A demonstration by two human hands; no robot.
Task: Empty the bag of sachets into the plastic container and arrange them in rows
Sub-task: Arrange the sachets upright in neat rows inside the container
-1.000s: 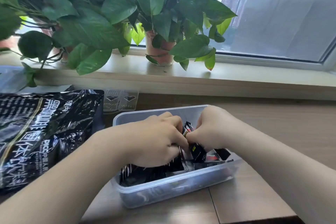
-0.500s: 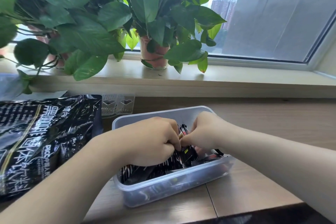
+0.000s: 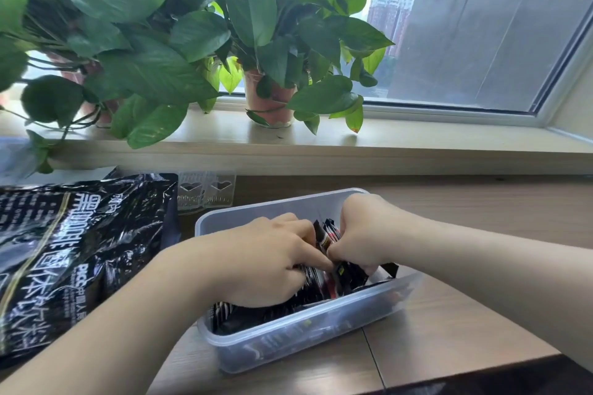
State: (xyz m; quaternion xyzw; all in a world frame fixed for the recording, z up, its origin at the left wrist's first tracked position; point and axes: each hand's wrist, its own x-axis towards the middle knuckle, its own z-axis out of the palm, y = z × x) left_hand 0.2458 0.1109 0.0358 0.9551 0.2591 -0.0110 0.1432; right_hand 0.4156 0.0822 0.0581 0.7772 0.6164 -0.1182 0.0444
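Windowsill with 2 potted plants at the back, wooden table in front. Found the plastic container on the table near its front edge, with the black bag (glossy, printed with large pale characters) lying flat just beside it on the left.

Found dark sachets inside the container, some standing on edge near the middle, others lying loose along the near wall. Judged the emptying as done or nearly so, going by the bag set aside and the load in the container. Judged the arranging as under way and well short of finished, with no complete row to be made out.

Saw both hands down in the container: left hand curled over a bunch of sachets and gripping them, right hand pinching the upright bunch from the other side, thumbs nearly meeting.

Could not see into the bag, so could not say whether empty. Could not see the container's floor or most of its middle, covered by both hands. Could not count the sachets or read their print. Made out 2 small clear tabs with heart-shaped cut-outs behind the bag, purpose unknown. Lost the bag's left end past the frame edge.
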